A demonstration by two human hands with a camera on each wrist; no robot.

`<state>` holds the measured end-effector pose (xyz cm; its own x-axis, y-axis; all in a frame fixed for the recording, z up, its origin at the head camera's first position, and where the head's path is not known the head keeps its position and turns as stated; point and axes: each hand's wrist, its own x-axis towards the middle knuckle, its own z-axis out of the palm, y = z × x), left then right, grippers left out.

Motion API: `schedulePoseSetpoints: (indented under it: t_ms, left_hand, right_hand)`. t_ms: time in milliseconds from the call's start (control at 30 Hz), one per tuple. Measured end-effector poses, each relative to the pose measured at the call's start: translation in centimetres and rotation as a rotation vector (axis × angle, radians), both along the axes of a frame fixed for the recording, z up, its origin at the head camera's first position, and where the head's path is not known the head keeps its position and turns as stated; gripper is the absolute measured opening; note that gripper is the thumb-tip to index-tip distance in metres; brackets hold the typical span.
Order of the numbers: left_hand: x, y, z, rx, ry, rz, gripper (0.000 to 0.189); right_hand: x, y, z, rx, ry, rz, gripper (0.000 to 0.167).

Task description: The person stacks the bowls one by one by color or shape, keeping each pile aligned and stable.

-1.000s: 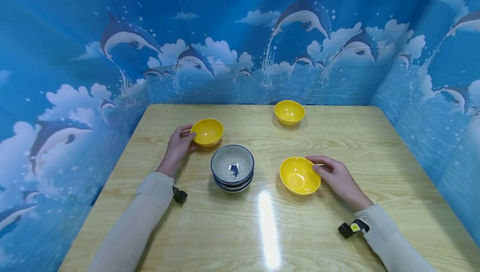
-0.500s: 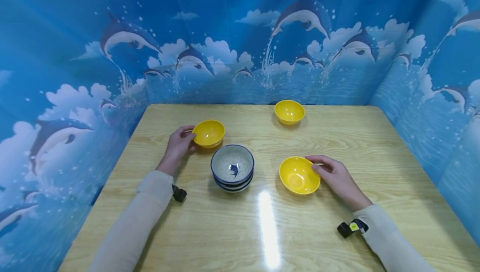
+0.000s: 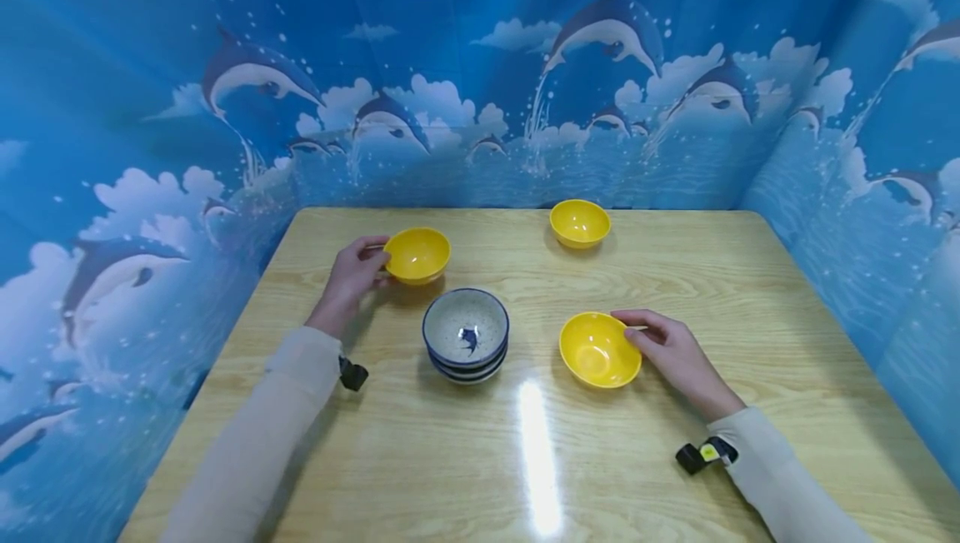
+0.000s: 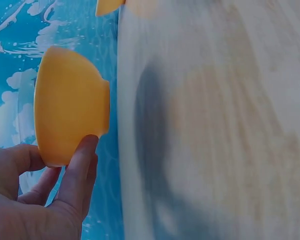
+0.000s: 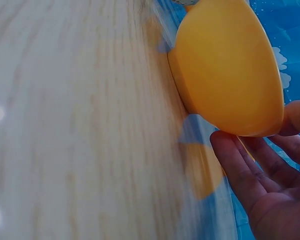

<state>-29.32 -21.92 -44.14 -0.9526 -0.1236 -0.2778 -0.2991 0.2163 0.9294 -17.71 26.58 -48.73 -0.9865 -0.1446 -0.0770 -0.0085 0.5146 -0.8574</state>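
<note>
My left hand point(image 3: 354, 275) pinches the rim of a yellow bowl point(image 3: 417, 256) between thumb and fingers. In the left wrist view that yellow bowl point(image 4: 70, 107) is raised off the table, its shadow lying apart from its foot. On the right, my right hand point(image 3: 678, 357) grips the edge of a second yellow bowl point(image 3: 599, 350). From the right wrist, this yellow bowl point(image 5: 230, 67) appears with its base at the tabletop, thumb on one side and fingers beneath. Between the hands stands a stack of grey-white bowls point(image 3: 466, 331) with blue rims, a blue figure inside the top one.
A third yellow bowl point(image 3: 580, 224) sits at the table's back edge, right of centre. The wooden table point(image 3: 420, 460) carries a bright light reflection in front of the stack. A blue dolphin-printed curtain point(image 3: 465, 52) encloses the back and sides.
My left hand has lifted its yellow bowl from the table, moving slightly up and away. My right hand and its bowl have hardly moved.
</note>
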Motion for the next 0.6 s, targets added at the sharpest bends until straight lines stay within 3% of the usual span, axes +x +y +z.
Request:
schedulePoseSetpoints:
  t_ms: [233,600]
  left_hand:
    - [0.0,0.8,1.6,-0.001,0.003,-0.006,0.047]
    - [-0.6,2.9,3.1,-0.04,0.036,-0.042,0.044]
  right_hand:
    - [0.1,-0.1,0.0,-0.006,-0.007,-0.003,0.044]
    - [0.1,0.1,-0.1,-0.01,-0.006,-0.008,0.044]
